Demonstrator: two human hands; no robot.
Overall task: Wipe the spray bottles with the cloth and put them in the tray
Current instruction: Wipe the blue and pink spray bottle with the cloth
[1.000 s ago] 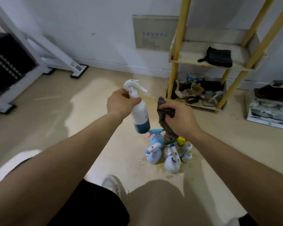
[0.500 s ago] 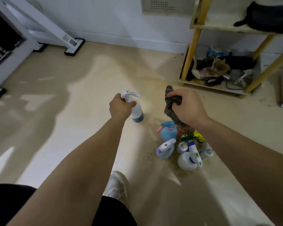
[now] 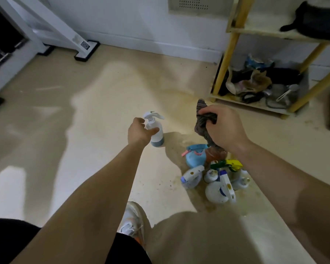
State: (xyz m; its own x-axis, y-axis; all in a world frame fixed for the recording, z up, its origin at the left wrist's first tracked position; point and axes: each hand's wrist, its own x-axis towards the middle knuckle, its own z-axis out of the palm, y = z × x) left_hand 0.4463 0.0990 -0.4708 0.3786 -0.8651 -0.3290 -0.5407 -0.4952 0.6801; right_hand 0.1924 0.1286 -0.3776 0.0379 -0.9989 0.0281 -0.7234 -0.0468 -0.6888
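A white spray bottle [image 3: 157, 138] with a blue-grey base stands upright on the beige floor. My left hand [image 3: 139, 132] is at its neck and body; the thumb lies straight across the front, and the fingers look loosened. My right hand [image 3: 225, 128] grips a bunched dark cloth [image 3: 202, 122] above a cluster of bottles on the floor. In that cluster are a round blue bottle [image 3: 195, 157], several white spray bottles [image 3: 215, 189] and one with a green and yellow head [image 3: 229, 164]. No tray is in view.
A yellow-framed shelf [image 3: 231, 44] with clutter on its lower board stands at the right against the wall. White rack legs [image 3: 65, 29] stand at the back left. My shoe [image 3: 131, 220] is just below the bottles. Bare floor lies to the left.
My left hand has lowered the white bottle from the air onto the floor and relaxed its grip. The right hand kept hold of the cloth. The view has tilted down.
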